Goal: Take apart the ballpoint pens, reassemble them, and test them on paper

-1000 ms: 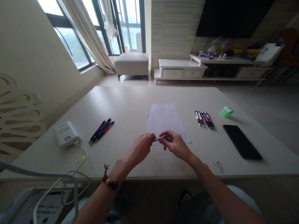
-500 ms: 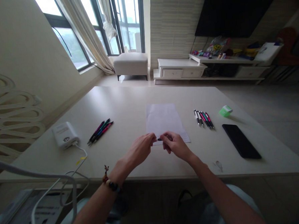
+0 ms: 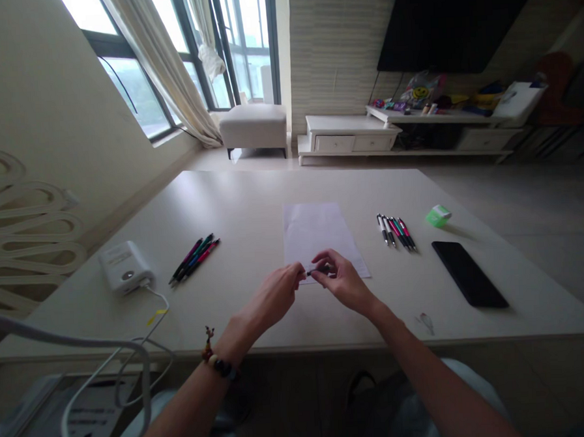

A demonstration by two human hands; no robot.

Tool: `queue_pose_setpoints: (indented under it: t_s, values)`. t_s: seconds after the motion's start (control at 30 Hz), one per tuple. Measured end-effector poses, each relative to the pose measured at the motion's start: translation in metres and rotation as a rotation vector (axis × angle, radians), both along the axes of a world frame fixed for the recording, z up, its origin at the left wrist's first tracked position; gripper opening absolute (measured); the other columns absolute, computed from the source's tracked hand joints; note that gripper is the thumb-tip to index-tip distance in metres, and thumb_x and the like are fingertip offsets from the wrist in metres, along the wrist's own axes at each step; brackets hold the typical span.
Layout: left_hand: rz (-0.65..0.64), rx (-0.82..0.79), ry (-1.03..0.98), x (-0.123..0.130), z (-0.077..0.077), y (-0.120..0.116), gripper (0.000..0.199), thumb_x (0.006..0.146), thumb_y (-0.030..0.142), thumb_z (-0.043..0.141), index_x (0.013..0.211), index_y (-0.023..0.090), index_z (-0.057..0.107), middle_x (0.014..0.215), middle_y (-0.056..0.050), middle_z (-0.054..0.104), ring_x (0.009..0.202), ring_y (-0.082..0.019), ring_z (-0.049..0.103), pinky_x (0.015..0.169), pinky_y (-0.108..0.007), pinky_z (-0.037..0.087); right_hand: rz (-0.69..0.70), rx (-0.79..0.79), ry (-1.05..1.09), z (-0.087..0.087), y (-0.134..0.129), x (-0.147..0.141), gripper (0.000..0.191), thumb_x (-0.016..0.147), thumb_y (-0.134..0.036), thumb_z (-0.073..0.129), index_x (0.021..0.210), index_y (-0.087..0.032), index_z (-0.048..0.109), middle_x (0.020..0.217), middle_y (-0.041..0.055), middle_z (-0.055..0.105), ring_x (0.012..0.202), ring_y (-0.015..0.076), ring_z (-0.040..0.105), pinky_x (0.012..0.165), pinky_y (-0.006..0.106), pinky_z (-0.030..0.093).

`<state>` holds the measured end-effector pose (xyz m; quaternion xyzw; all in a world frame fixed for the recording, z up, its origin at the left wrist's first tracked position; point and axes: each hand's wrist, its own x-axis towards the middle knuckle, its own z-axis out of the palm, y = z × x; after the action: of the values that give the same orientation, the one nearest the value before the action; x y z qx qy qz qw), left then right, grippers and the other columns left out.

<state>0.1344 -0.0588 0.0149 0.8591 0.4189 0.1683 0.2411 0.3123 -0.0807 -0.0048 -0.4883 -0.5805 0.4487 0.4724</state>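
Note:
Over the near edge of a white sheet of paper (image 3: 312, 230), my two hands meet at a small pen (image 3: 310, 273), of which only a short dark stretch shows. My left hand (image 3: 282, 291) is closed on its left end, thumb and fingers pinched. From the other side, my right hand (image 3: 341, 281) pinches it between thumb and index finger, the other fingers loosely curled. Most of the pen is hidden by the fingers. To the right of the paper lies a row of several pens (image 3: 395, 232), white, red and green with black grips.
Several dark and coloured pens (image 3: 195, 257) lie at left beside a white power bank (image 3: 125, 267) with a cable (image 3: 160, 310). At right are a green-and-white small box (image 3: 439, 216), a black phone (image 3: 470, 273) and a small clear item (image 3: 425, 322) on the white table (image 3: 242, 195).
The fingers of my right hand have opened out and lifted slightly around the pen. My left hand keeps its pinch in nearly the same place. The view has shifted slightly.

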Motion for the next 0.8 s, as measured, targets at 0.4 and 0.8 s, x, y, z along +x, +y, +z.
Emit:
queue_pose_setpoints:
  t_s: [0.4, 0.8]
  values:
    - [0.113, -0.471, -0.513, 0.022, -0.012, -0.007, 0.025, 0.089, 0.035, 0.036, 0.100, 0.019, 0.053, 0.062, 0.003, 0.054, 0.050, -0.010, 0.051, 0.051, -0.022, 0.039, -0.178, 0.116, 0.195, 0.010, 0.004, 0.007, 0.040, 0.073, -0.036, 0.069, 0.106, -0.020, 0.054, 0.081, 0.0036, 0.067, 0.069, 0.0157, 0.062, 0.055, 0.025, 0.046]
    - [0.186, -0.628, -0.843, 0.055, -0.017, -0.031, 0.031, 0.085, 0.049, 0.045, 0.084, 0.018, 0.050, 0.055, 0.006, 0.042, 0.050, -0.008, 0.041, 0.049, -0.020, 0.033, -0.275, 0.232, 0.136, 0.018, -0.001, 0.006, 0.051, 0.082, -0.033, 0.060, 0.131, -0.024, 0.046, 0.080, 0.0024, 0.063, 0.070, 0.0141, 0.059, 0.055, 0.024, 0.047]
